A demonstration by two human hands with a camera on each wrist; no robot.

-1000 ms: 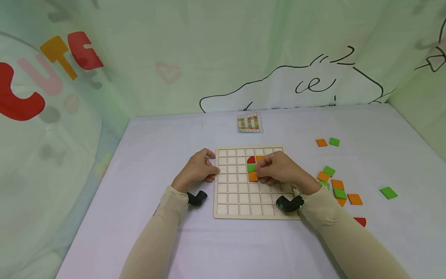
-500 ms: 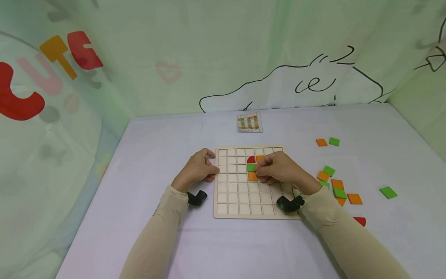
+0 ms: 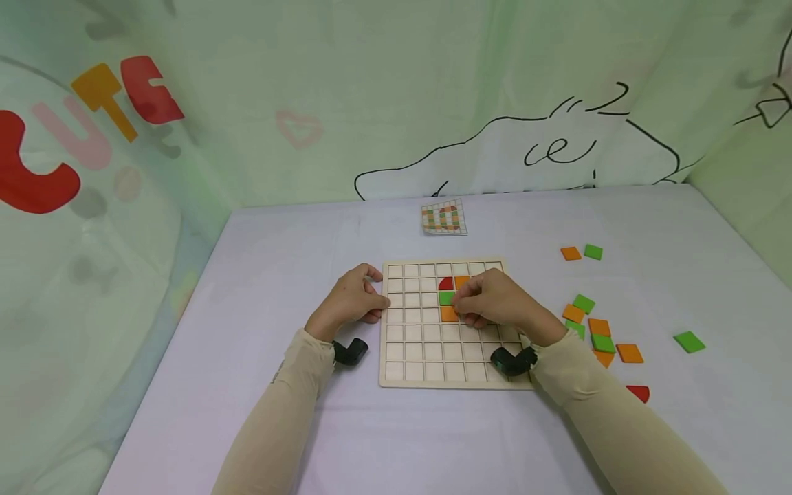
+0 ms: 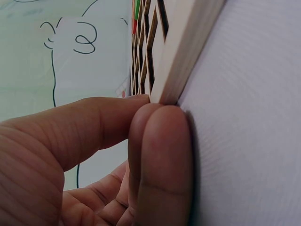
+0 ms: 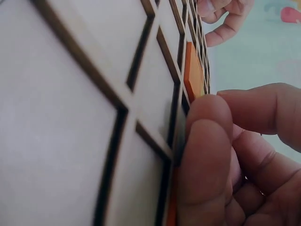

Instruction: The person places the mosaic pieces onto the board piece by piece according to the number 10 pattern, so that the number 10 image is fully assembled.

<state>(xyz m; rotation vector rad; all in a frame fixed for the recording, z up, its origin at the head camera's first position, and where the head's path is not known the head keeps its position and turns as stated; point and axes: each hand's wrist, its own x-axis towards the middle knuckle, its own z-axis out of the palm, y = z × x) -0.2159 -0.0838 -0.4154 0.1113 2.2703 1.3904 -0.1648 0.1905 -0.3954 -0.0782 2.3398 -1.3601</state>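
Note:
A wooden grid board (image 3: 414, 352) lies flat on the table. My left hand (image 3: 351, 297) pinches its left edge between thumb and fingers; the left wrist view shows the thumb (image 4: 113, 112) on the rim. Over the upper middle of the board, my right hand (image 3: 495, 299) has its thumb and fingertips together, pinching at the right side of a green square tile (image 3: 445, 298). The fingers partly cover that spot. A red quarter-round tile (image 3: 446, 283) and an orange tile (image 3: 461, 282) lie behind it, another orange tile (image 3: 449, 314) in front.
Loose green and orange tiles (image 3: 599, 327) lie in a group right of the board, with a red quarter-round piece (image 3: 639, 392) nearer. A lone green tile (image 3: 689, 342) is farther right. Behind the board lies a printed pattern card (image 3: 444, 218).

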